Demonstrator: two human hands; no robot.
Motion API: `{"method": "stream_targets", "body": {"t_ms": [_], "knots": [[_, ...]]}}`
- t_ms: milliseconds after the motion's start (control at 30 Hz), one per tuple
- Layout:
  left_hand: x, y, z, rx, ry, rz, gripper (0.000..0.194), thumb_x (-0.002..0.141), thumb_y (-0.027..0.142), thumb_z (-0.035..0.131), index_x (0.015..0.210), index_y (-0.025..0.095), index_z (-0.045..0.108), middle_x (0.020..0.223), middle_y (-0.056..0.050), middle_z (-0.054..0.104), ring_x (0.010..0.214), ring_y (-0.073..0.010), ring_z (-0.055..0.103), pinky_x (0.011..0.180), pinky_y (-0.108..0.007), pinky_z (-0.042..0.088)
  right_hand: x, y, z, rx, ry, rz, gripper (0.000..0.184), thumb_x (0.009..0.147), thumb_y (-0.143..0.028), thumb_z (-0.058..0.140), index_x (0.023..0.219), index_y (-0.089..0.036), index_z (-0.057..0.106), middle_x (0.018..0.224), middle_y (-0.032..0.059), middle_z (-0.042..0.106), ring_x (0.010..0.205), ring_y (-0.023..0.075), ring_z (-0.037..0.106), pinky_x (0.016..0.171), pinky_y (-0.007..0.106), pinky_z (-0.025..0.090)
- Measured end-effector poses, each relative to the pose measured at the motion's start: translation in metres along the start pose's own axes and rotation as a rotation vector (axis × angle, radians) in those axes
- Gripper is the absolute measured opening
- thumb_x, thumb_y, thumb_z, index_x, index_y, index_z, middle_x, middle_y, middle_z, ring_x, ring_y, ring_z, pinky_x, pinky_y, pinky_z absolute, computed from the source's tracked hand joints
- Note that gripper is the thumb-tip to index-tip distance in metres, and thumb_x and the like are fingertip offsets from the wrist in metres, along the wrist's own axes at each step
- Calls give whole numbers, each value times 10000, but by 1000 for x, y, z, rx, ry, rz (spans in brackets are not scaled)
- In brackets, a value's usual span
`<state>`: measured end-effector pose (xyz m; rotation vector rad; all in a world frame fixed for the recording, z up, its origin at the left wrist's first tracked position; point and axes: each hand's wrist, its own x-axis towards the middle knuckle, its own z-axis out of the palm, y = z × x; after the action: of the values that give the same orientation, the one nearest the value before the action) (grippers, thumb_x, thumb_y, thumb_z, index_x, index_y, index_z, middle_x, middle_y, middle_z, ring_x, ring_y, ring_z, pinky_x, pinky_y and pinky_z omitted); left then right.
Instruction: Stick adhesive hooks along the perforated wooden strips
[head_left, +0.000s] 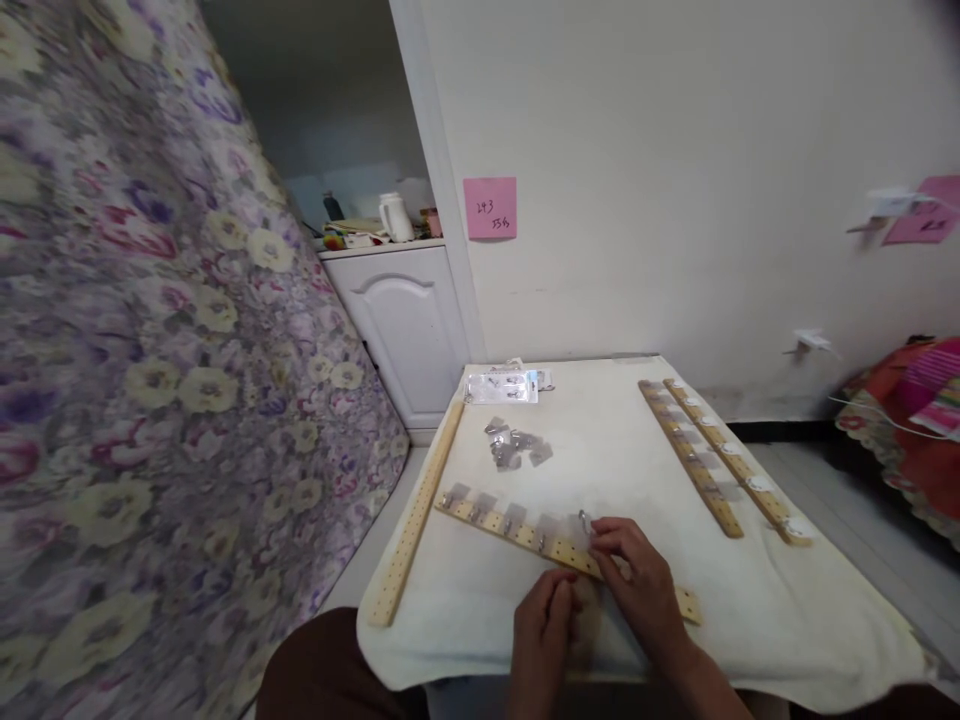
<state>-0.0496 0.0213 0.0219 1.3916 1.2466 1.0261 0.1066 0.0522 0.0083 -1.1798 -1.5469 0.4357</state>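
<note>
A wooden strip with rows of holes lies slanted across the white-covered table. Along it stand several small clear plastic pieces with shiny metal parts. My right hand is over the strip's right half, thumb and fingers pinching a small clear plastic piece with a shiny metal part. At the strip's near edge, my left hand is closed with its fingers curled; whatever they hold, if anything, is hidden. Beyond the strip lies a loose pile of similar small packets.
A bare holed strip runs along the table's left side. Two more strips with small pieces on them lie at the right. Clear packaging sits at the far edge. A floral curtain hangs at the left.
</note>
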Motion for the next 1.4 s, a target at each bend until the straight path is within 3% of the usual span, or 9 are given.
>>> {"method": "stream_targets", "body": {"t_ms": [200, 367, 467, 533, 667, 900, 1167, 1300, 1400], "knots": [[13, -3, 21, -294, -24, -118, 403, 839, 538, 501, 656, 179, 509, 517, 55, 443, 486, -96, 407, 489, -220, 318, -19, -6, -5, 9, -26, -58, 83, 869, -201, 526, 872, -225, 605, 1067, 98, 591, 1014, 212, 586, 845, 345, 510], [12, -9, 24, -320, -26, -154, 380, 812, 512, 548, 635, 182, 485, 496, 60, 433, 456, -83, 369, 464, -217, 265, -28, -9, -9, 67, -68, -35, 125, 865, -194, 507, 879, -228, 627, 1084, 90, 589, 1044, 215, 572, 883, 338, 487], [10, -8, 24, -332, -41, -165, 381, 831, 511, 515, 648, 178, 498, 486, 61, 429, 440, -78, 349, 460, -217, 247, -29, -13, -13, 181, -58, 150, 155, 879, -261, 502, 992, -225, 600, 1076, 85, 601, 988, 209, 588, 841, 323, 496], [9, -6, 24, -310, -72, -139, 373, 838, 508, 509, 677, 172, 524, 521, 52, 457, 457, -80, 367, 472, -215, 263, -27, -16, -16, 276, -79, 303, 190, 889, -329, 493, 1016, -215, 578, 926, 55, 628, 841, 186, 604, 749, 292, 504], [8, -2, 23, -205, -106, -58, 371, 857, 511, 490, 731, 169, 554, 595, 43, 466, 524, -92, 389, 508, -213, 290, -23, -16, -17, 483, -169, 487, 276, 871, -462, 494, 872, -200, 579, 647, -13, 562, 618, 151, 542, 587, 256, 474], [5, 4, 19, -125, -96, -44, 348, 875, 488, 465, 734, 177, 528, 627, 46, 456, 580, -102, 396, 542, -212, 313, -27, -4, -4, 736, -276, 823, 400, 743, -611, 573, 746, -217, 506, 595, -38, 536, 484, 111, 484, 472, 230, 409], [8, -10, 19, -81, -121, -142, 381, 827, 521, 471, 638, 191, 467, 537, 55, 427, 518, -104, 391, 505, -222, 288, -17, -7, -23, 410, -289, 616, 412, 832, -577, 471, 683, -198, 531, 461, -64, 411, 429, 95, 365, 433, 223, 289], [6, -10, 20, -53, -153, -136, 374, 792, 523, 499, 620, 193, 464, 534, 57, 415, 525, -107, 386, 514, -228, 286, -10, -3, -30, 345, -290, 581, 277, 783, -453, 595, 857, -185, 603, 624, -25, 567, 541, 119, 479, 508, 229, 361], [5, -9, 20, -27, -157, -123, 372, 795, 520, 484, 617, 194, 460, 544, 54, 414, 541, -111, 388, 527, -231, 288, -6, 2, -32, 276, -323, 527, 207, 747, -355, 635, 850, -177, 622, 719, 4, 622, 676, 157, 549, 619, 255, 420]]}}
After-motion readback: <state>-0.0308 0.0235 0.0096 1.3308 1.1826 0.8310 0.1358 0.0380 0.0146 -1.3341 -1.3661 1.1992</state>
